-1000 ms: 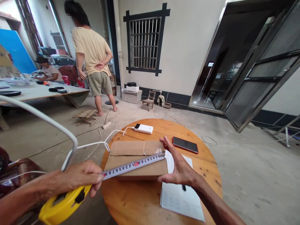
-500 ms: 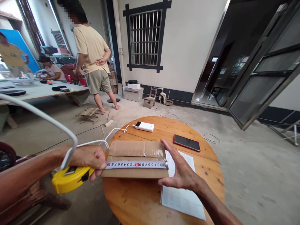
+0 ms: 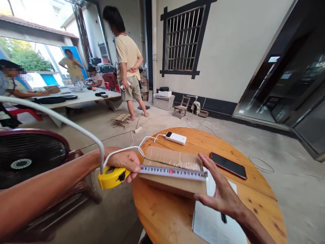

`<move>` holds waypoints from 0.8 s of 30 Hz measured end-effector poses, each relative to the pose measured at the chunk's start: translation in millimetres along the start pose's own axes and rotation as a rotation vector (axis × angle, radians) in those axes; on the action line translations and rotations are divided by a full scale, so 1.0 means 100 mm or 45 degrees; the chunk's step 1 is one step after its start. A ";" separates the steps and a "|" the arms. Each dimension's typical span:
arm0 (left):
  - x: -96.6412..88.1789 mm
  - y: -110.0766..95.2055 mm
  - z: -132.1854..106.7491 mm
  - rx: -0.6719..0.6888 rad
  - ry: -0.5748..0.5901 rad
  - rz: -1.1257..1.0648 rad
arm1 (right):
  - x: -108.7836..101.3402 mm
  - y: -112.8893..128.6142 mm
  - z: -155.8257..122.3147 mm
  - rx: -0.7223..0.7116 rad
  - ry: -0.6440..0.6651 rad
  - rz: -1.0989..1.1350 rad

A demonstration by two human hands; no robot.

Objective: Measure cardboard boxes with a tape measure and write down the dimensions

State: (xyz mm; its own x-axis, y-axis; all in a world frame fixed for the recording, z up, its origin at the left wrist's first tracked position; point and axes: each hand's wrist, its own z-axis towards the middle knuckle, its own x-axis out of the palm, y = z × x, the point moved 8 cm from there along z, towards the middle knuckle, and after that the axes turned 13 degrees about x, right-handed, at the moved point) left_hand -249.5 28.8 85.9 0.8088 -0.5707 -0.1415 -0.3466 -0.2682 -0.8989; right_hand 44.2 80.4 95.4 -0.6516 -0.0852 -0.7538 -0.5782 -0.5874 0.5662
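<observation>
My left hand (image 3: pixel 124 164) is closed on a yellow tape measure (image 3: pixel 111 178), thumb pressing the drawn-out blade (image 3: pixel 170 171). The blade runs across the top of a taped cardboard box (image 3: pixel 175 186), its metal end at the box's right edge. Around that right end my right hand (image 3: pixel 220 189) spans the box, thumb at the front side and fingers at the back corner. Printed paper sheets (image 3: pixel 213 220) lie partly under the right hand, with a small dark object (image 3: pixel 223 218) on them.
The round wooden table (image 3: pixel 162 217) also bears a white power bank (image 3: pixel 175 138) with a cable and a red-edged phone (image 3: pixel 228 165). A white curved tube (image 3: pixel 73 123) crosses the left foreground near a fan (image 3: pixel 25 159). Several people are at or near a long table (image 3: pixel 83 98) behind.
The view has swung left, so the table and box appear further right and the fan shows. The box looks more tilted, and the blade's end slightly raised. Both hands keep their holds.
</observation>
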 end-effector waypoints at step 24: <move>1.00 0.50 0.09 0.275 -0.779 -0.500 | -0.24 -0.27 0.44 0.695 0.238 0.994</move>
State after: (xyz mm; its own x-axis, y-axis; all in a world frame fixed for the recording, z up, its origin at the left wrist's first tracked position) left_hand -182.1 -34.7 23.1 0.9948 0.0847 0.0570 0.0708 -0.1691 -0.9830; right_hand 53.6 134.0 112.7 -0.8874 -0.4467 -0.1142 -0.1950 0.1392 0.9709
